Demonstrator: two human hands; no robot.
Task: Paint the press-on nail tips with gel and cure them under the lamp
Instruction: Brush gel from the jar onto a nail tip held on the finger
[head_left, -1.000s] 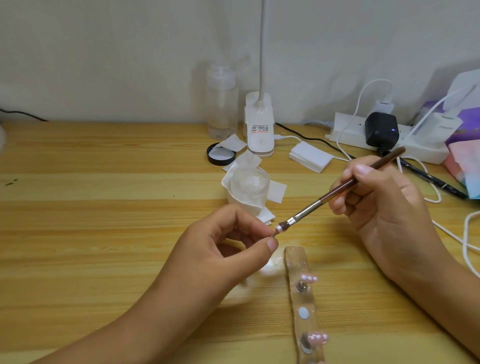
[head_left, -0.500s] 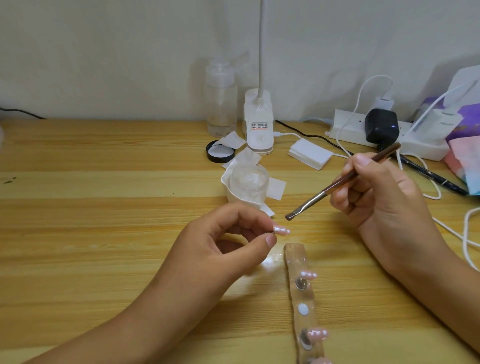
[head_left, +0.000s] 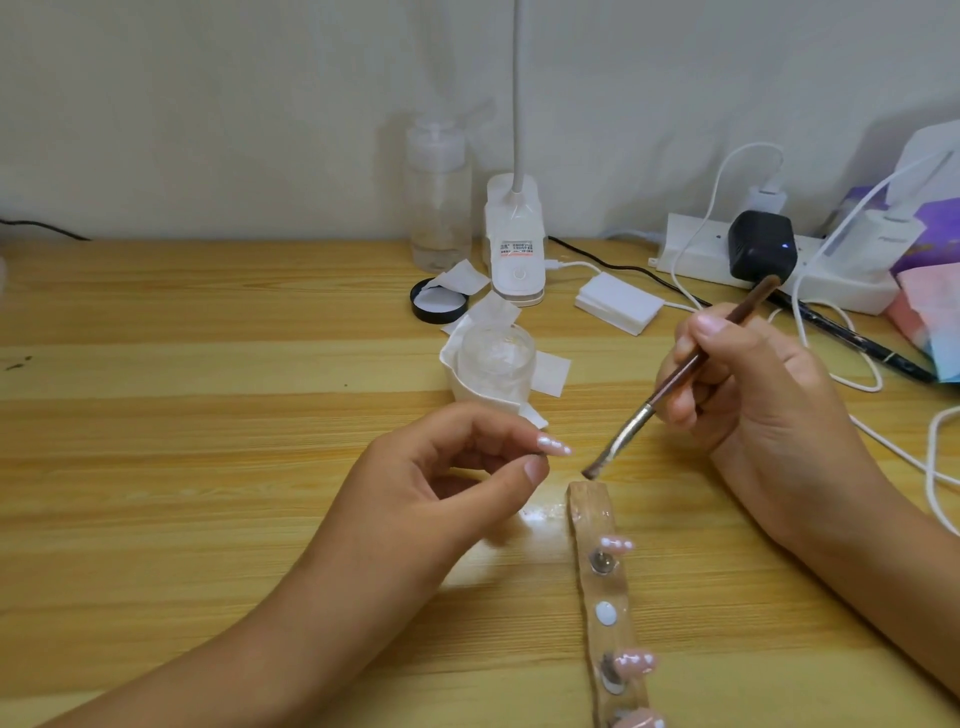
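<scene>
My left hand (head_left: 447, 478) pinches a small stand that carries a glossy pink nail tip (head_left: 553, 446), held above the table. My right hand (head_left: 753, 395) grips a brown-handled brush (head_left: 675, 379), its bristle end hovering just right of that tip and apart from it. Below lies a clear holder strip (head_left: 605, 597) with three more pink tips (head_left: 631, 664) standing on its pegs. An open clear gel jar (head_left: 496, 361) sits on white wipes behind my hands. The white gooseneck lamp (head_left: 516, 244) stands at the back.
A clear pump bottle (head_left: 440, 202) and a black lid (head_left: 439, 306) sit left of the lamp. A stack of white pads (head_left: 618, 304), a power strip (head_left: 691, 254) with a black adapter (head_left: 761, 247) and white cables fill the right side.
The brush was touching the held tip one second ago. It has since lifted off and drifted down to the right, leaving the glossy tip exposed.
</scene>
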